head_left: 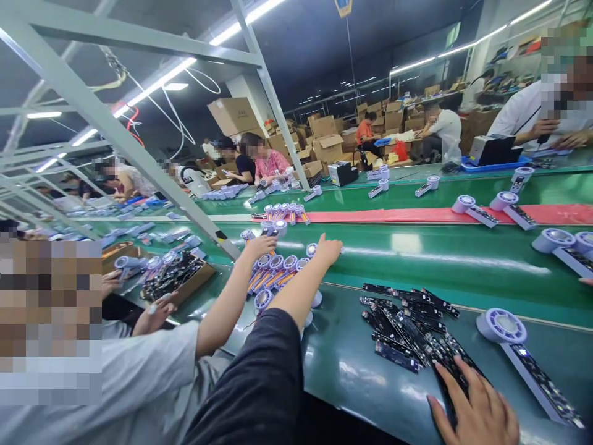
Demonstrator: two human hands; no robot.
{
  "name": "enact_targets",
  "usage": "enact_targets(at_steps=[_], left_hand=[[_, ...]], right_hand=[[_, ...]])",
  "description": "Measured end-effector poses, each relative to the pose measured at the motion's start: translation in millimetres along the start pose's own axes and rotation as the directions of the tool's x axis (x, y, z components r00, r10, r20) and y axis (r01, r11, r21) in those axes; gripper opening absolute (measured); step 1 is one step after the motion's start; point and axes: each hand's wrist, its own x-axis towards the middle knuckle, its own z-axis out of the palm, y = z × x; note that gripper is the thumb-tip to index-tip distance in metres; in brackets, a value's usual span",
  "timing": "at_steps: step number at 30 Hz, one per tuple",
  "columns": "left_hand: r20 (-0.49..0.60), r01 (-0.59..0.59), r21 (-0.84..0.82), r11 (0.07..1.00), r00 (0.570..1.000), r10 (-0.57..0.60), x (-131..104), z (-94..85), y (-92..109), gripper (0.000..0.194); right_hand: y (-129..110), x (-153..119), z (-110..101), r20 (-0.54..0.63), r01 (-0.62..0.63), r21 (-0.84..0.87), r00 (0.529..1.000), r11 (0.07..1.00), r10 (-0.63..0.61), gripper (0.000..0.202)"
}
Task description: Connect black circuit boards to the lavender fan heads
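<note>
My left hand [328, 250], in a dark sleeve, reaches forward over the bench beside a lavender handheld fan part [311, 250]. Its fingers curl away from view, so what they hold, if anything, is hidden. Below the forearm, several lavender fan parts [277, 262] with orange strips stand in rows. My right hand [479, 405] is spread at the near edge, fingertips touching a loose pile of narrow black circuit boards [407, 324]. To its right lies one lavender fan [503, 326] with a circuit board along its handle and a small light glowing.
A co-worker's hand [262, 246] reaches in close on my left, among fan parts. Beyond runs a green conveyor [398, 247] with a red strip [370, 216] and more fans [506, 201]. A carton [197, 283] of boards stands left. A slanted metal post [152, 157] crosses the left side.
</note>
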Motion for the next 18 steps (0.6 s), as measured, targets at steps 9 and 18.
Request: enact_targets(at_steps=[9,18], left_hand=[[-0.281,-0.568,0.017,0.823,0.787,0.549,-171,-19.3,107,0.02],[-0.134,-0.61,0.091,0.787,0.776,0.616,-222,49.6,151,0.01]], right_hand=[[-4,8,-12,0.033,0.021,-0.003,0.999,1.0,-0.021,0.043],[-9,57,-42,0.078,0.138,-0.042,0.988,0.99,-0.134,0.032]])
